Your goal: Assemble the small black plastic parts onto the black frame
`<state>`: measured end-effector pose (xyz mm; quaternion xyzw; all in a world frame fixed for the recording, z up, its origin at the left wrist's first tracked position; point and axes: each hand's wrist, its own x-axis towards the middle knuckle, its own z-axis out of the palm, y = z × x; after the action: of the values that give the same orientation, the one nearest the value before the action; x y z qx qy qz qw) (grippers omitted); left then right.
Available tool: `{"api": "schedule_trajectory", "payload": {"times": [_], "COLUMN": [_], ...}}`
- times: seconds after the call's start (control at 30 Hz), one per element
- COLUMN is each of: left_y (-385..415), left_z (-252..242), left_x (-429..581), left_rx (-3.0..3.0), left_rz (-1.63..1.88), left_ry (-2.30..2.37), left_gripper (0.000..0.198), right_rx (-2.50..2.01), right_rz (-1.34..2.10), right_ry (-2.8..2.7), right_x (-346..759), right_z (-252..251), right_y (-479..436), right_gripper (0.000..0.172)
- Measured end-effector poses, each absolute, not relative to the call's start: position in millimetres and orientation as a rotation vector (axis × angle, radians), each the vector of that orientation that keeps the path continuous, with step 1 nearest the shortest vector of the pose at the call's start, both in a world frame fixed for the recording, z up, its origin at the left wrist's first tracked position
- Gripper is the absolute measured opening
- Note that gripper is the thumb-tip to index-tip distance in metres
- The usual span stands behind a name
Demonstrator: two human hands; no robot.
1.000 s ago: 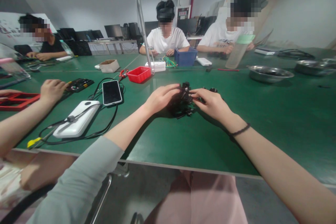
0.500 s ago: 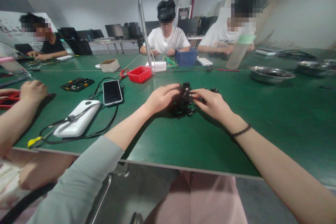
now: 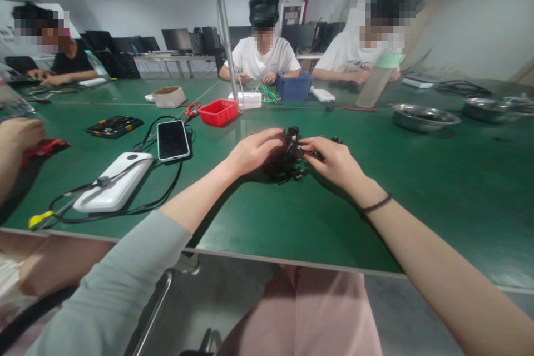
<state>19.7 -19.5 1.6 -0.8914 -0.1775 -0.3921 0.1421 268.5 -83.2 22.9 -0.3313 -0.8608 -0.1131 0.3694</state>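
A heap of small black parts (image 3: 294, 169), apparently plastic, lies on the green table (image 3: 258, 222) between my two hands. My left hand (image 3: 252, 153) curves its fingers round the heap's left side and top, closed against the black pieces. From the right, my right hand (image 3: 340, 164) pinches a small black part at the top of the heap between thumb and forefinger. Its exact kind is too small to make out. More black pieces (image 3: 337, 140) show just behind the right hand's knuckles.
Left of me lie a white power bank (image 3: 114, 182) with black cables and a phone (image 3: 173, 141). Beyond are a red tray (image 3: 218, 113), a blue bin (image 3: 294, 87) and a metal bowl (image 3: 425, 118). A neighbour's hand (image 3: 20, 133) is by a red object at far left.
My view has shifted slightly, so the table things sit a little further left and higher. Both my hands stay at the heap. The neighbour's hand and red object at left have moved.
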Motion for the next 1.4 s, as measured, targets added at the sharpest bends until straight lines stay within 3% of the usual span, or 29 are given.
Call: {"api": "schedule_trajectory", "payload": {"times": [1.4], "left_y": [-20.7], "left_z": [2.7], "left_x": [20.8], "left_rx": [-2.527], "left_rz": [-1.112], "left_ry": [-0.546], "left_gripper": [0.024], "right_rx": [-0.908], "right_rz": [-0.212], "right_ry": [-2.226], "right_x": [266.3], "right_z": [27.7], "right_y": [-86.1], "right_gripper": [0.011]}}
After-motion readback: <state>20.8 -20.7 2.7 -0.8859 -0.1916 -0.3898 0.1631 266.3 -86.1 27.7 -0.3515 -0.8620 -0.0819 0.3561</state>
